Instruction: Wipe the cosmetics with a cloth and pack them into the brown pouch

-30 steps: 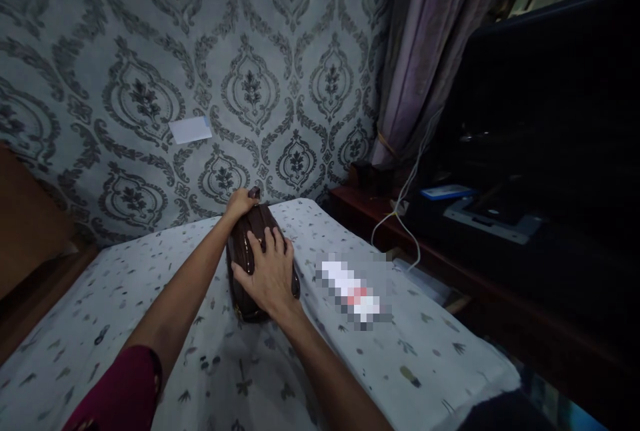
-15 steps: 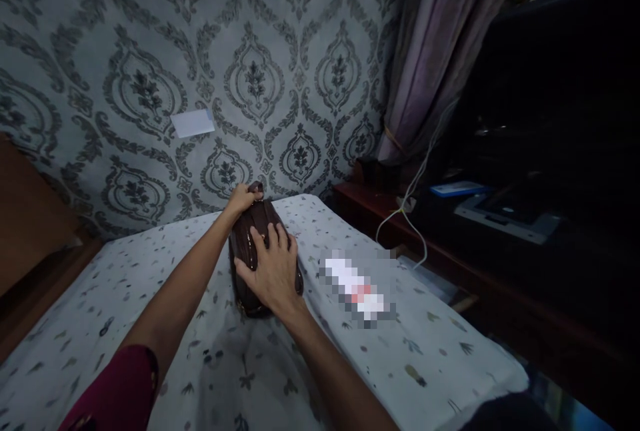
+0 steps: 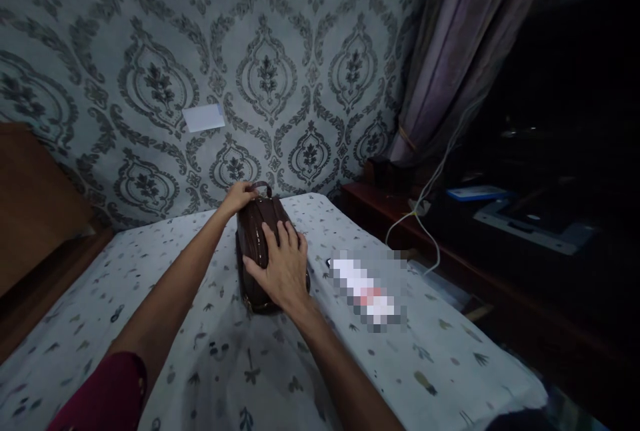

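A dark brown leather-like handbag with metal zippers lies on the patterned bedsheet. At its far end, beside the raised carry handle, my left hand has its fingers closed on the bag's edge. Whether they pinch a zipper pull there is too small to tell. My right hand rests on the bag's upper face, its fingers spread and laid flat.
To the right of the bag lies a blurred-out object on the white bedsheet. A wooden board stands at left. Patterned wallpaper rises behind, with a white cable and dark furniture at right.
My left hand has come off the handle's loop onto the bag's far left edge, leaving the handle standing up. My right hand stays on the bag. The whole view has shifted slightly.
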The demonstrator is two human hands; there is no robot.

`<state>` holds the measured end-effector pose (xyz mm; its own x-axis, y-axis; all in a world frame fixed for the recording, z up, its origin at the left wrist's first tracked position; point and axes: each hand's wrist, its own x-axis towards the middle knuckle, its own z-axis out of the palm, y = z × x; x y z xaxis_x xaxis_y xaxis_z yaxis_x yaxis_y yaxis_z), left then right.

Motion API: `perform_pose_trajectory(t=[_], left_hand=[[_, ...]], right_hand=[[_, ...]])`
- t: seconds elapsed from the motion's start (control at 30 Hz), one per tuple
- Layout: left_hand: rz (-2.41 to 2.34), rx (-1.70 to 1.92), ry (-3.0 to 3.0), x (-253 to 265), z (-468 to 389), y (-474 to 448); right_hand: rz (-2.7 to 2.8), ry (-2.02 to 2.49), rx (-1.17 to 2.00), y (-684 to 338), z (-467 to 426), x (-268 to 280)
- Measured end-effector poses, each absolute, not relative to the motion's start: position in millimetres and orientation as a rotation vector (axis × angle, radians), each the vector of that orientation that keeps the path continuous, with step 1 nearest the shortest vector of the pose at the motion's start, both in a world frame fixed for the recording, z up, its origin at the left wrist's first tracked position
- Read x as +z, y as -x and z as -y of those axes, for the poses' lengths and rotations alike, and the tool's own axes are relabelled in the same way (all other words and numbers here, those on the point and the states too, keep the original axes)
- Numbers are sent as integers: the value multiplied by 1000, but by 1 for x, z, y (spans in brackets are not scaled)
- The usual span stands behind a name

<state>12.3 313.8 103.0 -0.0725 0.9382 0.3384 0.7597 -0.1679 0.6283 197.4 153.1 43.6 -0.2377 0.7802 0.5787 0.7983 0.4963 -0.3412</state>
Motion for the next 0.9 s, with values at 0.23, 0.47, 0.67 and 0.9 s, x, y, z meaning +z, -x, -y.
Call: perform_pose_trajectory(t=[0.23,0.47,0.67,0.9], left_hand=[[-2020,955,-2047,111,-295,-2],[-2104,899,-2104,112,-290,-5],[-2083,891,-2133,113,-287,-6],[-1965,884,-2137,115,-282,-2]], right_hand=[[1984,1348,-21,-199,-142,34],[1973,1371,-6,-197,-139,30],[1952,1359,-38,-197,-140,30],[1942,1350,-33,-197,-141,29]])
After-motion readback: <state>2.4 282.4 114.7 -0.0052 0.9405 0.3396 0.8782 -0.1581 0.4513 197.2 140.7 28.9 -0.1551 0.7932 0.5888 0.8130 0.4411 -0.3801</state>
